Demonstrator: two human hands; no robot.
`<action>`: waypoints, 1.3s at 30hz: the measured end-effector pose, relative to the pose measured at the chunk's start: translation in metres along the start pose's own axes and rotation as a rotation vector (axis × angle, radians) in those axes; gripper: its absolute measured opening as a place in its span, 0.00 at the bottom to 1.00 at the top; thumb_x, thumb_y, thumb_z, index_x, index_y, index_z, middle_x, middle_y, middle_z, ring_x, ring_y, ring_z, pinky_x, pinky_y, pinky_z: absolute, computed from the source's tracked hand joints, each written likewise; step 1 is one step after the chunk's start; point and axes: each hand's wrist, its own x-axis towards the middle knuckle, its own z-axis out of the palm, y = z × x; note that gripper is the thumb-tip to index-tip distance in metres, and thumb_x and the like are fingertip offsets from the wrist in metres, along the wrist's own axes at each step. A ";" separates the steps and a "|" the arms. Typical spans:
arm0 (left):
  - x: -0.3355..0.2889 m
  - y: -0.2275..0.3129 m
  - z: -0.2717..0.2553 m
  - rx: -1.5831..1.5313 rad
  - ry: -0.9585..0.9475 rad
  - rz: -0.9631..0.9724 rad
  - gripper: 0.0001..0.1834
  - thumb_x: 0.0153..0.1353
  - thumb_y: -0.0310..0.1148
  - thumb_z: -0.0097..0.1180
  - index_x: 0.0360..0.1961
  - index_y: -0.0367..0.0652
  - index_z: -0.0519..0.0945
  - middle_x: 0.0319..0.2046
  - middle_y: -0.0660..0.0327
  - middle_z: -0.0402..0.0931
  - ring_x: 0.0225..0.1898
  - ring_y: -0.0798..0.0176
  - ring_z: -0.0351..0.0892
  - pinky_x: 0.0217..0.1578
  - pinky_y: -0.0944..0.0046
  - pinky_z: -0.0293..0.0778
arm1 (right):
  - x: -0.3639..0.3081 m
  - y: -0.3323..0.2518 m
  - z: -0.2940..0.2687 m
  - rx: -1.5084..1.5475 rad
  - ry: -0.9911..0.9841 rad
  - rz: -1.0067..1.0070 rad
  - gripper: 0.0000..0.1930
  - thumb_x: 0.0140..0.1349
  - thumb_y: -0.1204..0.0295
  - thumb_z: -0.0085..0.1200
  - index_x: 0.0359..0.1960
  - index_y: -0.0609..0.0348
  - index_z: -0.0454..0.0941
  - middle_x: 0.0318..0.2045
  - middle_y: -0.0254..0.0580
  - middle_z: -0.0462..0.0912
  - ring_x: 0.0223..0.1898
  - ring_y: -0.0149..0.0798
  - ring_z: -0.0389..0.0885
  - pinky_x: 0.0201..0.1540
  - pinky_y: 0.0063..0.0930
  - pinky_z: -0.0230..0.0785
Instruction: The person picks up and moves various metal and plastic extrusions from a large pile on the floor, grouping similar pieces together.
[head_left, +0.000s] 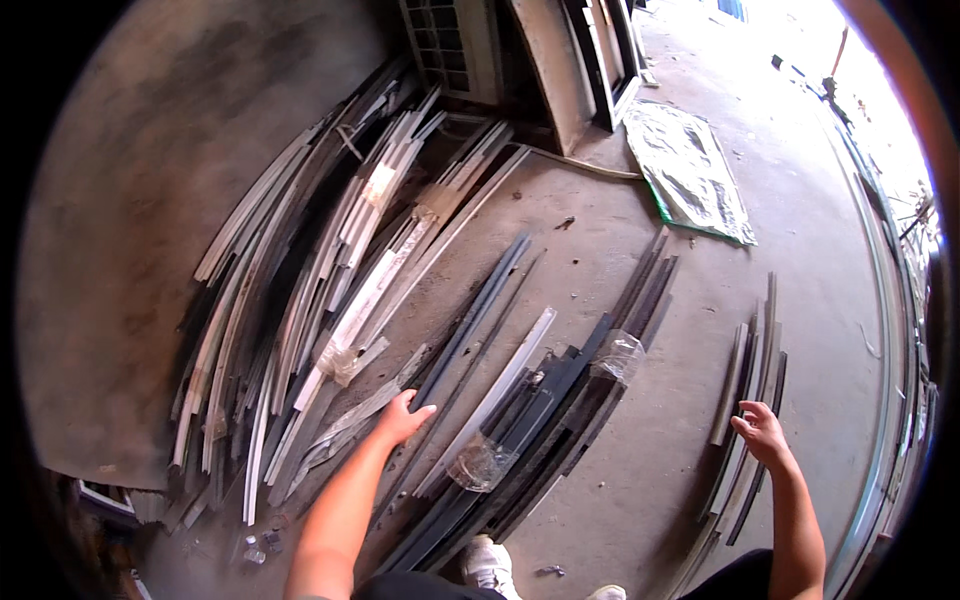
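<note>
My left hand (405, 418) reaches out over a long blue-grey metal profile (470, 318), with thumb and forefinger apart. It overlaps the profile's near part, and I cannot see whether it touches. A thin dark bar (480, 358) runs beside it. My right hand (762, 432) is above a small group of metal profiles (748, 390), its fingers loosely bent and apart with nothing seen between them. Between my hands lies a bundle of dark profiles (545, 405), wrapped with clear tape (482, 464) at the near part and more tape (618, 356) farther along.
At the left, long pale strips (365, 215) lie piled beside a wall (170, 200). Frames and panels (560, 70) stand at the back. A silvery sheet (690, 170) lies on the concrete floor. Long bars (880, 300) line the right side. My white shoe (490, 565) is beside the dark bundle.
</note>
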 end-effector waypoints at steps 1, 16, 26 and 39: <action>-0.003 0.002 0.007 0.156 0.158 0.131 0.21 0.61 0.41 0.70 0.48 0.37 0.81 0.35 0.55 0.85 0.32 0.59 0.84 0.36 0.57 0.80 | -0.001 0.000 0.000 0.018 0.000 0.016 0.25 0.65 0.64 0.66 0.61 0.61 0.77 0.59 0.45 0.79 0.61 0.46 0.79 0.60 0.38 0.74; 0.030 0.000 -0.122 0.747 0.665 -0.331 0.48 0.54 0.43 0.72 0.73 0.42 0.62 0.69 0.47 0.64 0.70 0.45 0.64 0.72 0.47 0.57 | 0.007 0.018 0.005 0.049 0.007 -0.037 0.24 0.65 0.67 0.65 0.60 0.62 0.77 0.58 0.45 0.77 0.59 0.45 0.80 0.59 0.39 0.75; 0.040 0.014 -0.121 0.828 0.665 -0.404 0.48 0.45 0.41 0.80 0.65 0.41 0.67 0.61 0.50 0.67 0.65 0.43 0.67 0.67 0.48 0.66 | 0.006 0.002 0.007 0.007 0.008 -0.075 0.23 0.64 0.66 0.66 0.59 0.58 0.78 0.58 0.42 0.78 0.58 0.44 0.80 0.57 0.36 0.75; 0.030 0.001 -0.132 0.751 0.947 -0.106 0.36 0.57 0.49 0.68 0.61 0.38 0.74 0.57 0.49 0.72 0.60 0.41 0.71 0.64 0.45 0.66 | 0.003 -0.023 0.012 0.006 -0.013 -0.100 0.23 0.64 0.67 0.67 0.59 0.59 0.78 0.57 0.42 0.78 0.59 0.45 0.80 0.57 0.36 0.75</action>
